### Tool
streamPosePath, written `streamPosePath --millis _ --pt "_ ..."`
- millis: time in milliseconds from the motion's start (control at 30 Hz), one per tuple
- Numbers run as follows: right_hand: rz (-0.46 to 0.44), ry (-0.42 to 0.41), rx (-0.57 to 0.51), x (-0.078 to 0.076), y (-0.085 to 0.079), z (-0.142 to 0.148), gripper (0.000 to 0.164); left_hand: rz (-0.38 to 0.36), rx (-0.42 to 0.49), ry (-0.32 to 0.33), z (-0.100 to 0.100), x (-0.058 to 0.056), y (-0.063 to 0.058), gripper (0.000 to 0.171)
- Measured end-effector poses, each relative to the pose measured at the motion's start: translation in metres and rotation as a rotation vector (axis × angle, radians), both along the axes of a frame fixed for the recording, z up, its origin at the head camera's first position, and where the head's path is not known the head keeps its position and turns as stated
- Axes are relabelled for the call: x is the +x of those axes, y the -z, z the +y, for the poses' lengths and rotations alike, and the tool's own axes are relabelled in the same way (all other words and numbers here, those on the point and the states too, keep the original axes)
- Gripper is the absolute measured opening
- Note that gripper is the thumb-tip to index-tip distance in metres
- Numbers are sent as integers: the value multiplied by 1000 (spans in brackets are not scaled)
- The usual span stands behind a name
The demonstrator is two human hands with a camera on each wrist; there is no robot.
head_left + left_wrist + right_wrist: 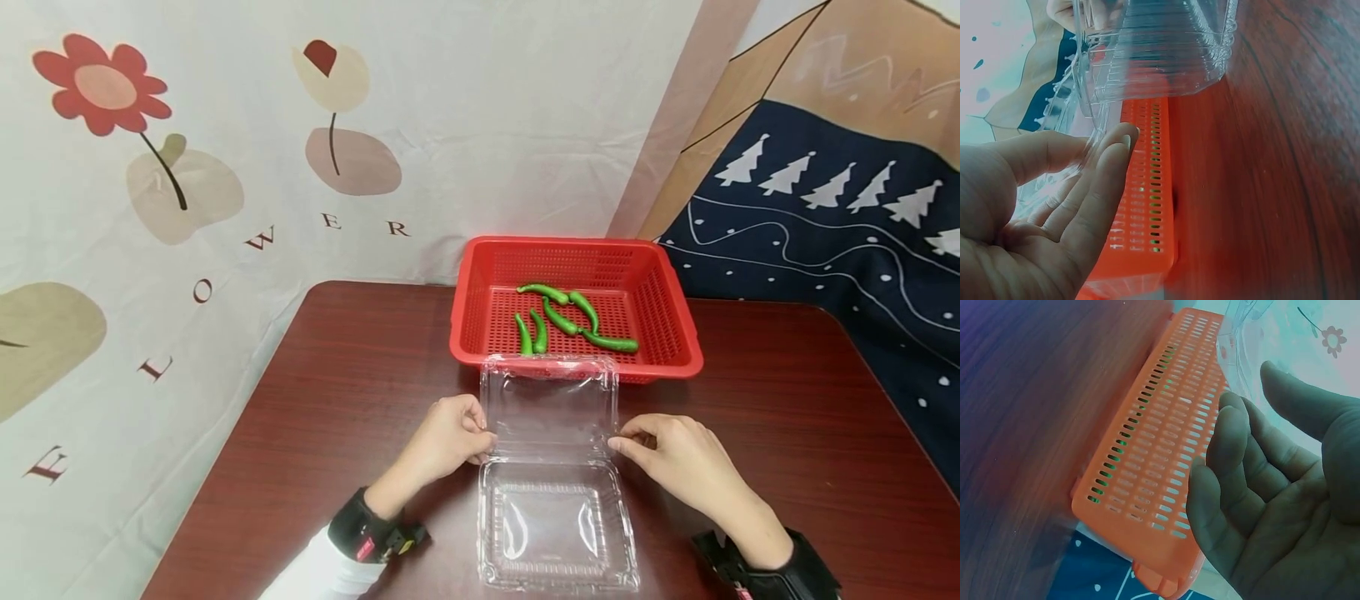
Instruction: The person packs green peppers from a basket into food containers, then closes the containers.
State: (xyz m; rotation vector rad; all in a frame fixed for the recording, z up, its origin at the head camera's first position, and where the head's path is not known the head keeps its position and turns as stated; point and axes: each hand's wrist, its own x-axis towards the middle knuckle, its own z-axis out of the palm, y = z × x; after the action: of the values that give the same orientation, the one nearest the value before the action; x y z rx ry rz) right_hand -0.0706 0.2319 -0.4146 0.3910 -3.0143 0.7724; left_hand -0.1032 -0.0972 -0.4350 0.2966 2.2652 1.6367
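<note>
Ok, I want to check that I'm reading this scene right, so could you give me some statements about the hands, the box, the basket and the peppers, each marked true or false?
1. The green peppers lie in the red basket. True.
2. The clear plastic box is open. True.
3. There are only three peppers. False: six can be seen.
4. The left hand pinches the edge of the box. True.
5. The right hand is inside the basket. False: it is at the side of the box.
6. The table is white. False: it is dark reddish brown.
</note>
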Motion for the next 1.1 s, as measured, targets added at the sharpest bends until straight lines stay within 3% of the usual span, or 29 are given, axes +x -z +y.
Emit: streamPosePath --millis 333,533,867,1100 --pt "-11 19 -12 -2 -3 2 19 11 -7 -68 -15 4 -1 20" --pt "41 25 -13 -3 0 2 17 34 -16 -113 -26 6 2 18" --pt "257 34 -89 -14 -2 4 9 29 -4 -142 -36 5 5 17" --pt "385 14 -122 -36 -22 6 16 32 -28 -170 -43 6 3 18"
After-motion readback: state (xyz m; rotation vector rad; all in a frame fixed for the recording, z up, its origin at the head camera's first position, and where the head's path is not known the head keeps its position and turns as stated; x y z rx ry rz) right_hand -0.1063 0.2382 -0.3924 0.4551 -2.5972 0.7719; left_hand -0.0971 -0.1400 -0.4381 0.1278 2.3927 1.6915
